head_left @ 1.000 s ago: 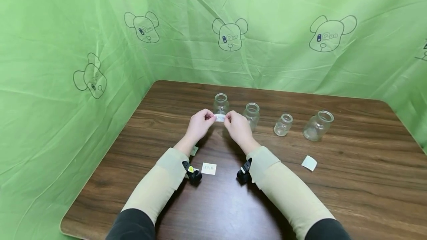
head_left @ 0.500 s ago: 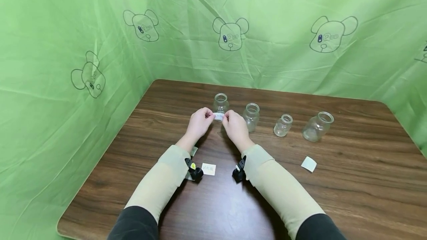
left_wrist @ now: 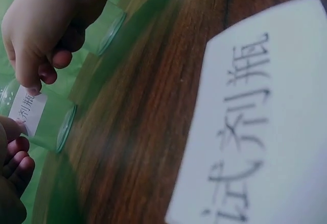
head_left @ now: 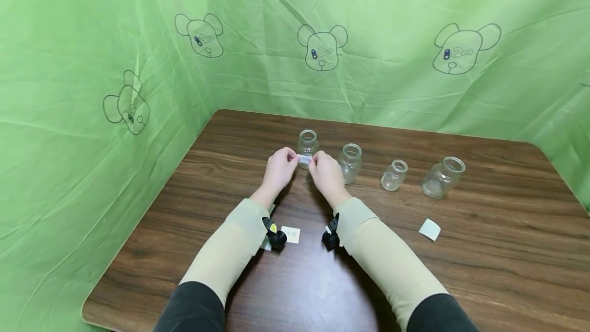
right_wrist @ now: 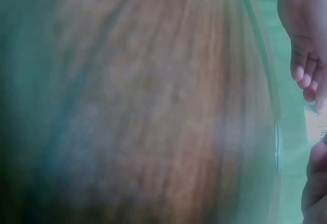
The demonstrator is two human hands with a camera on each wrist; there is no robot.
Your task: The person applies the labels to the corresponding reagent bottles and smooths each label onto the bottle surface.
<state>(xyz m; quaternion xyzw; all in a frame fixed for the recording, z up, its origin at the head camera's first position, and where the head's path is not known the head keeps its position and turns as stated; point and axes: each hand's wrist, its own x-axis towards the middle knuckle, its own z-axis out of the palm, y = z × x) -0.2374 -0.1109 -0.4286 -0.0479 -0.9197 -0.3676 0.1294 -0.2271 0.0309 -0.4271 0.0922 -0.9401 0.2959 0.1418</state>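
My left hand (head_left: 280, 169) pinches the left end of a white handwritten label (head_left: 304, 159), and my right hand (head_left: 328, 173) pinches its right end. Stretched between the fingertips, the label lies across the front of the leftmost glass jar (head_left: 308, 141). In the left wrist view the label (left_wrist: 29, 109) appears against the jar wall (left_wrist: 51, 127); whether it touches all along cannot be told. The jar stands upright. The right wrist view catches only part of the label (right_wrist: 312, 124) at its edge, between both hands.
Right of my hands stand a second glass jar (head_left: 351, 160), a small jar (head_left: 394, 175) and a wider jar (head_left: 442, 178). A lettered label (head_left: 292, 234) lies by my left wrist, with pale pieces partly under that sleeve. A white square (head_left: 429, 229) lies on the right.
Both hands have moved slightly forward, bringing the label closer to the leftmost jar's front. The grip on both label ends stays the same, and the jars have not moved.
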